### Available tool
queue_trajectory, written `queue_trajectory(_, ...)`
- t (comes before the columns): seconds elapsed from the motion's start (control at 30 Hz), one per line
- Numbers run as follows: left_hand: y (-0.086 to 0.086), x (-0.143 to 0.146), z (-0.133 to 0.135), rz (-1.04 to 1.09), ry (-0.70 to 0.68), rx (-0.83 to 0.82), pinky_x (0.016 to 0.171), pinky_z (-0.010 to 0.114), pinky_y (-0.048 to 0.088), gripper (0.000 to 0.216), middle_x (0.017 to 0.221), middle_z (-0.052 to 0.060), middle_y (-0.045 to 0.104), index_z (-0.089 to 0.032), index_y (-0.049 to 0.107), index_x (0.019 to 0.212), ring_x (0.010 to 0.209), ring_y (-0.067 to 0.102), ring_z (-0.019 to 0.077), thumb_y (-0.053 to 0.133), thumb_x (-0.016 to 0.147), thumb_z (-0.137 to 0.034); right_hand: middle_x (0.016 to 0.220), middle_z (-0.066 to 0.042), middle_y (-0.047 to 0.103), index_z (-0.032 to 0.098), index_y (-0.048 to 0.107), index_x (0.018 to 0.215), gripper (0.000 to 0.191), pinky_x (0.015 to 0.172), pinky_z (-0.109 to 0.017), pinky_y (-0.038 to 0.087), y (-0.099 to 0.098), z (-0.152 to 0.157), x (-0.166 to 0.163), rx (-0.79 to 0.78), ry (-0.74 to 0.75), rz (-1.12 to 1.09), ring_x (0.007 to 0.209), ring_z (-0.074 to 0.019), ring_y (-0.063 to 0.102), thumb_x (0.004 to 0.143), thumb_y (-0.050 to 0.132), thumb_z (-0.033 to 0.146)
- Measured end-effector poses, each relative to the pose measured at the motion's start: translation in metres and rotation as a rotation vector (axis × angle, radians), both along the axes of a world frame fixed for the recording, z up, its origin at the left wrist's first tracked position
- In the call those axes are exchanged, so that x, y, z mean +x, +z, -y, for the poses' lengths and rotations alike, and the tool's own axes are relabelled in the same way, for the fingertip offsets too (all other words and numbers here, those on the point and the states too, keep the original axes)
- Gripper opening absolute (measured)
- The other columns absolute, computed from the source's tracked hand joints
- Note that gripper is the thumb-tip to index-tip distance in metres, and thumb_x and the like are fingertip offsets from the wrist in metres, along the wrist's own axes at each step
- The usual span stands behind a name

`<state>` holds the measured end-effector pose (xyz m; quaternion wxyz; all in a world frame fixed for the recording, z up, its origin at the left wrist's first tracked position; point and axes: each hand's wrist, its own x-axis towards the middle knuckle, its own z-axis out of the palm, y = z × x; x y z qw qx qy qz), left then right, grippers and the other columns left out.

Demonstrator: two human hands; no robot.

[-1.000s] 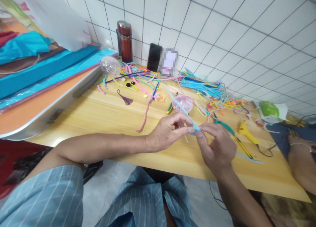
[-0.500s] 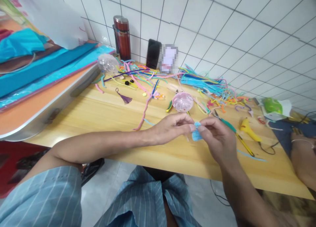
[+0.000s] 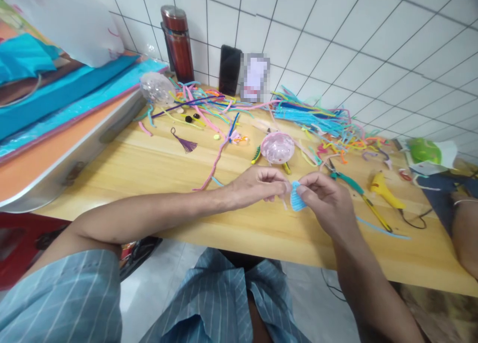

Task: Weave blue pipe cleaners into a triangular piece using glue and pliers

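Observation:
Between the thumb and fingers of my right hand (image 3: 330,201) is a small ribbed light-blue piece (image 3: 298,197), which looks like coiled pipe cleaner. My left hand (image 3: 263,184) is closed in a pinch just left of it, and a thin pale strip (image 3: 285,203) hangs under its fingertips. Both hands are above the front part of the wooden table. Behind them sits a clear pinkish dome-shaped thing (image 3: 278,148) with yellow-and-green handles partly under it. A pink twisted pipe cleaner (image 3: 217,159) with a blue end lies beyond my left wrist.
Bundled pipe cleaners (image 3: 309,116) lie along the tiled wall, near two phones (image 3: 229,70) and a red thermos (image 3: 178,47). To the right are green-handled pliers (image 3: 349,181) and a yellow glue gun (image 3: 386,189). A metal-edged case (image 3: 70,149) stands left. Another person's arm (image 3: 465,233) is at the right edge.
My left fingers have come away from the light-blue piece, leaving a small gap. My right hand keeps hold of it, and more of its ribbed face shows. The camera view has shifted slightly.

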<state>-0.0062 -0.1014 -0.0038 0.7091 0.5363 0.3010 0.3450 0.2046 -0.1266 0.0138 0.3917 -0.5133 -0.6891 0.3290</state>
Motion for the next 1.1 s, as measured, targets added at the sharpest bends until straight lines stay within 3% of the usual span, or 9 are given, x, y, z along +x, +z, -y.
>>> queue_trajectory(0.17,-0.005,0.002,0.0,-0.017,0.023,-0.003,0.062,0.022,0.045,0.035,0.07,-0.003,0.064,-0.015,0.068,0.078,0.063,0.054,0.0071,0.086,0.076,-0.045,0.066,0.003,0.064,0.023,0.07,0.077,0.009,0.059,-0.028,0.046,-0.008,0.0,-0.001,0.021,0.0,0.028,0.06,-0.0134,0.057,0.086,0.071,0.025)
queue_trajectory(0.43,-0.017,0.004,0.001,-0.064,0.066,0.064,0.061,0.022,0.04,0.031,0.072,-0.003,0.06,-0.015,0.066,0.081,0.064,0.051,0.0075,0.071,0.089,-0.044,0.078,0.0,0.073,0.026,0.078,0.093,0.012,0.066,-0.027,0.053,-0.015,-0.004,0.013,-0.106,-0.047,-0.183,0.071,-0.0151,0.065,0.092,0.071,0.035)
queue_trajectory(0.6,-0.022,0.005,-0.001,-0.075,0.07,0.066,0.061,0.022,0.041,0.033,0.074,-0.002,0.06,-0.015,0.065,0.082,0.064,0.052,0.0078,0.069,0.09,-0.047,0.086,-0.001,0.075,0.027,0.078,0.099,0.016,0.066,-0.027,0.054,-0.019,-0.004,0.014,-0.194,-0.006,-0.244,0.077,-0.0161,0.068,0.087,0.078,0.036)
queue_trajectory(0.93,-0.031,0.008,-0.001,-0.068,0.083,0.089,0.064,0.024,0.042,0.035,0.075,-0.002,0.06,-0.016,0.066,0.083,0.067,0.051,0.0088,0.07,0.091,-0.05,0.077,-0.001,0.073,0.023,0.076,0.092,0.016,0.064,-0.029,0.052,-0.023,-0.004,0.002,-0.178,-0.017,-0.086,0.068,-0.0153,0.063,0.088,0.074,0.039)
queue_trajectory(1.1,-0.028,0.007,-0.002,-0.057,0.061,0.063,0.068,0.024,0.045,0.023,0.079,-0.001,0.065,-0.016,0.067,0.082,0.07,0.055,0.009,0.067,0.09,-0.038,0.07,0.001,0.069,0.023,0.073,0.082,0.014,0.063,-0.029,0.049,-0.026,-0.007,0.001,-0.139,-0.021,-0.011,0.064,-0.0148,0.06,0.087,0.072,0.035)
